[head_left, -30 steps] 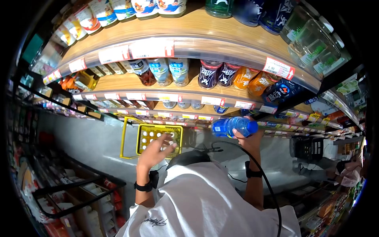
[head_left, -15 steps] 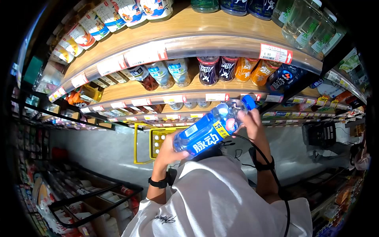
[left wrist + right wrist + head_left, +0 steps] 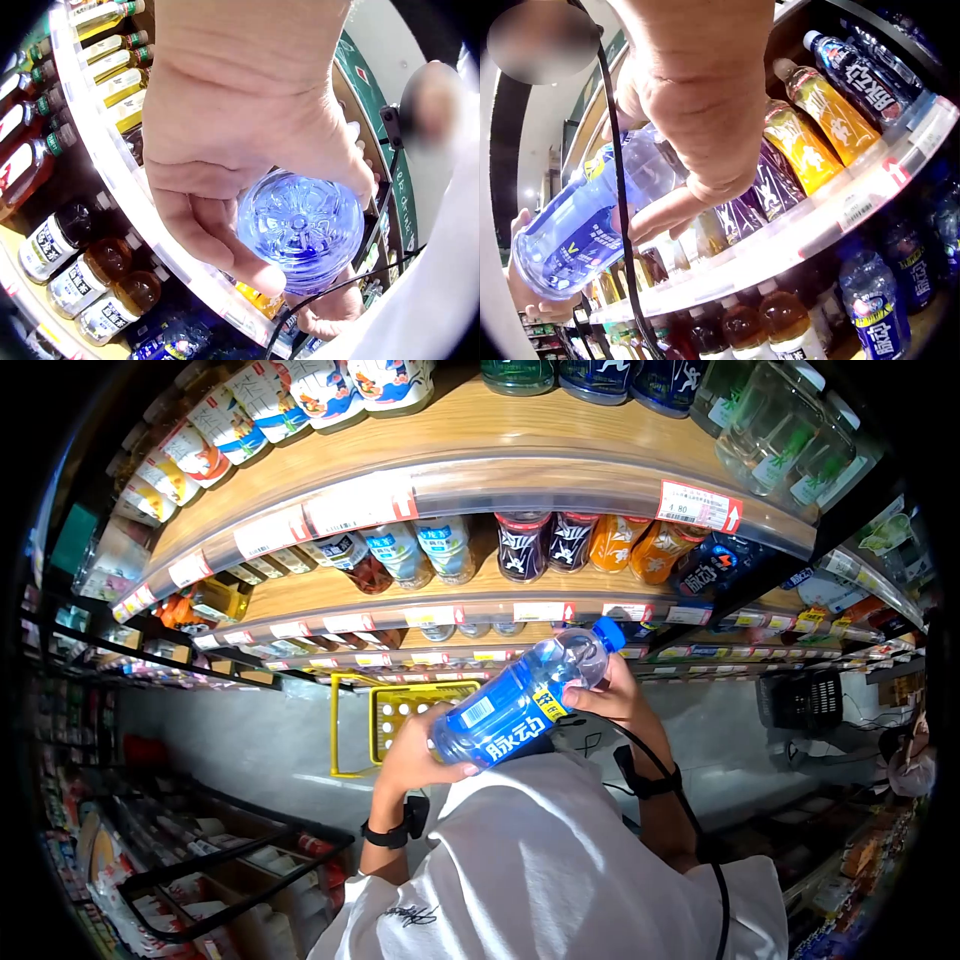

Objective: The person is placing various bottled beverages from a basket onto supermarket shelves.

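A clear drink bottle [image 3: 515, 705] with a blue label and blue cap lies slanted in front of the person's chest, cap end up and to the right. The left hand [image 3: 412, 748] grips its base end, thumb on one side and fingers on the other. In the left wrist view the bottle's ridged base [image 3: 300, 229] faces the camera between thumb and fingers. Up by the neck, the right hand [image 3: 615, 695] holds the shoulder of the bottle with the thumb on the near side. The right wrist view shows the right hand [image 3: 705, 127] over the neck, hiding the cap.
Shelves of drinks rise ahead, with a price-tagged shelf edge [image 3: 560, 490] close over the hands. A yellow basket [image 3: 385, 725] holding white-capped items stands on the floor beyond the left hand. A black cable [image 3: 680, 800] runs past the right arm. A black basket [image 3: 800, 700] is at right.
The bottle came from the right hand alone to between both hands, turning label up. The left hand moved from over the yellow basket to the bottle's base. Lately the bottle has shifted slightly down.
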